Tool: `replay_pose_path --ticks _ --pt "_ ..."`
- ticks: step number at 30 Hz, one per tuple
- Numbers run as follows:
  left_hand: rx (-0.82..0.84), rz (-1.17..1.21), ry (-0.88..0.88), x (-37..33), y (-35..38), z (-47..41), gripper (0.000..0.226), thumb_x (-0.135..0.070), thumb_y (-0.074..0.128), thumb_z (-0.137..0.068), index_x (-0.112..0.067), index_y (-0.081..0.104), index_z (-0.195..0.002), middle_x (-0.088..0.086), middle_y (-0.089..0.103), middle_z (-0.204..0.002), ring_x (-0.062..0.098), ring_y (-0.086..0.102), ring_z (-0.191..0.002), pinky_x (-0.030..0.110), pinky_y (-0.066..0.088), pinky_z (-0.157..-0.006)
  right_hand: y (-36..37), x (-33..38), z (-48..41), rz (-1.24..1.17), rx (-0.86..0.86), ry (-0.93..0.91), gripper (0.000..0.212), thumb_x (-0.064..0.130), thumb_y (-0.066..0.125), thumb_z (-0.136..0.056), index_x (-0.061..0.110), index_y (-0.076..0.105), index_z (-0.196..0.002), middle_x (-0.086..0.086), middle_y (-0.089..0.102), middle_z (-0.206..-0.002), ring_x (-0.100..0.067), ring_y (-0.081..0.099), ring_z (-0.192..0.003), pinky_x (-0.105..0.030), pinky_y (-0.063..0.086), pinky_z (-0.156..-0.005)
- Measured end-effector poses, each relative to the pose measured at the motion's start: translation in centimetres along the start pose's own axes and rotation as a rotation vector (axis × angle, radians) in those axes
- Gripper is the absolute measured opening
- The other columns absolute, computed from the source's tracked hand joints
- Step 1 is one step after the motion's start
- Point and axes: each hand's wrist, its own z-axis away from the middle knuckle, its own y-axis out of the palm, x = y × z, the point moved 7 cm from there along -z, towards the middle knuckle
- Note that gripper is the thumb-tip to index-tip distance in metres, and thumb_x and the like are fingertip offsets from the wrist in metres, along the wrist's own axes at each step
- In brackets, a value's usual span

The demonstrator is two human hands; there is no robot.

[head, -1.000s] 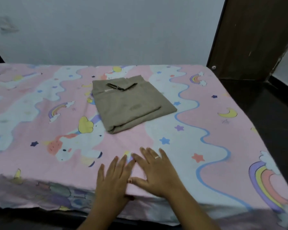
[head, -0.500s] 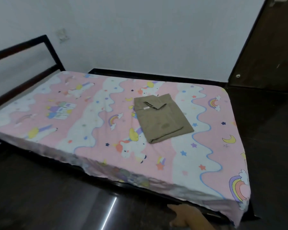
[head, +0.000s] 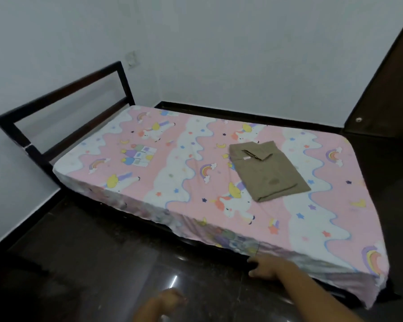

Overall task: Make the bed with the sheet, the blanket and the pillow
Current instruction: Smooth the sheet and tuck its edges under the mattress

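Observation:
A pink sheet [head: 191, 173] printed with unicorns and rainbows covers the mattress, its near side hanging over the edge. A folded khaki blanket [head: 269, 173] lies on the sheet toward the right end of the bed. My right hand [head: 268, 267] is low at the near side of the bed, fingers curled by the sheet's hanging hem; whether it grips the cloth is unclear. My left hand [head: 165, 303] hovers over the floor at the bottom of the view, fingers loosely bent, holding nothing. No pillow is in view.
A dark bed frame with an open headboard [head: 63, 105] stands at the left against the white wall. A dark brown door [head: 391, 89] is at the right. Glossy dark floor [head: 102, 263] runs along the near side of the bed.
Both hands have left the top of the sheet. The view has pulled back and turned left, showing the whole bed and headboard. My right hand now sits low at the near edge.

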Motion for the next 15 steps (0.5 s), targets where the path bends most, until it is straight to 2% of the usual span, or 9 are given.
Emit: replay_pose_path --ticks 1,2,4,5,7,10,11,13,15 --pt "0.041 0.053 0.038 1.0 -3.9 0.5 0.004 -0.024 0.057 -0.094 -0.021 0.06 -0.093 -0.008 0.056 -0.086 -0.004 0.054 -0.072 0.016 0.048 -0.069 -1.0 1.3 -1.4 -0.008 -0.033 0.007 0.057 0.039 0.049 -0.097 0.018 0.032 -0.148 -0.005 0.03 -0.155 -0.021 0.033 -0.139 -0.031 0.029 -0.112" --pt "0.022 0.086 0.045 0.8 -6.3 0.8 0.015 -0.017 0.054 -0.095 -0.024 0.057 -0.082 -0.01 0.053 -0.079 -0.005 0.051 -0.064 0.015 0.046 -0.063 -1.6 2.6 -2.2 -0.008 -0.055 0.028 0.056 0.037 0.048 -0.098 0.017 0.033 -0.148 -0.005 0.03 -0.155 -0.022 0.034 -0.139 -0.031 0.029 -0.111" --pt "-0.195 0.282 0.054 3.8 -13.7 0.7 0.03 -0.009 0.054 -0.094 -0.025 0.056 -0.069 -0.011 0.053 -0.064 -0.003 0.048 -0.055 0.02 0.043 -0.054 -2.6 6.7 -4.2 -0.056 -0.075 0.009 0.055 0.035 0.046 -0.1 0.016 0.03 -0.149 -0.005 0.027 -0.156 -0.022 0.032 -0.14 -0.03 0.028 -0.111" --pt "-0.292 0.379 0.051 5.6 -16.9 0.6 0.027 -0.006 0.056 -0.093 -0.021 0.059 -0.071 -0.008 0.053 -0.061 0.001 0.048 -0.052 0.022 0.04 -0.052 -2.9 8.6 -5.3 -0.064 -0.074 -0.004 0.055 0.036 0.045 -0.1 0.016 0.03 -0.149 -0.006 0.026 -0.156 -0.022 0.031 -0.141 -0.031 0.027 -0.111" --pt "-0.444 0.574 -0.02 9.3 -21.2 1.5 0.008 -0.007 0.056 -0.093 -0.01 0.059 -0.086 0.001 0.054 -0.068 0.009 0.049 -0.056 0.022 0.037 -0.051 -3.1 11.8 -7.4 -0.1 -0.052 -0.016 0.054 0.04 0.046 -0.099 0.018 0.033 -0.147 -0.005 0.026 -0.156 -0.023 0.029 -0.141 -0.032 0.026 -0.113" --pt "-0.426 0.736 -0.1 11.9 -24.6 2.4 0.009 -0.017 0.051 -0.097 -0.017 0.055 -0.089 0.004 0.057 -0.089 0.018 0.053 -0.081 0.023 0.035 -0.06 -2.4 15.9 -10.8 -0.27 -0.049 -0.035 0.051 0.038 0.049 -0.098 0.018 0.04 -0.144 -0.006 0.033 -0.152 -0.024 0.038 -0.135 -0.035 0.035 -0.11" --pt "-0.393 0.742 -0.127 12.6 -25.3 1.5 0.009 -0.021 0.05 -0.098 -0.02 0.054 -0.089 0.002 0.057 -0.095 0.019 0.053 -0.086 0.023 0.034 -0.065 -2.1 16.7 -11.8 -0.337 -0.046 -0.027 0.051 0.037 0.05 -0.097 0.017 0.041 -0.143 -0.007 0.037 -0.149 -0.023 0.044 -0.129 -0.034 0.04 -0.105" --pt "-0.35 0.759 -0.147 12.9 -26.5 -0.5 0.011 -0.025 0.049 -0.098 -0.02 0.054 -0.089 -0.001 0.058 -0.098 0.018 0.053 -0.084 0.027 0.033 -0.074 -1.7 17.6 -13.6 -0.471 -0.033 0.004 0.051 0.036 0.05 -0.098 0.017 0.038 -0.144 -0.006 0.047 -0.136 -0.02 0.052 -0.11 -0.027 0.046 -0.081" --pt "-0.326 0.751 -0.139 12.1 -27.8 -2.8 0.013 -0.024 0.048 -0.098 -0.02 0.053 -0.086 -0.004 0.058 -0.092 0.015 0.054 -0.078 0.03 0.033 -0.081 -1.2 18.0 -15.9 -0.598 0.0 0.038 0.048 0.032 0.046 -0.1 0.014 0.036 -0.143 -0.005 0.05 -0.118 -0.017 0.051 -0.096 -0.02 0.039 -0.061"
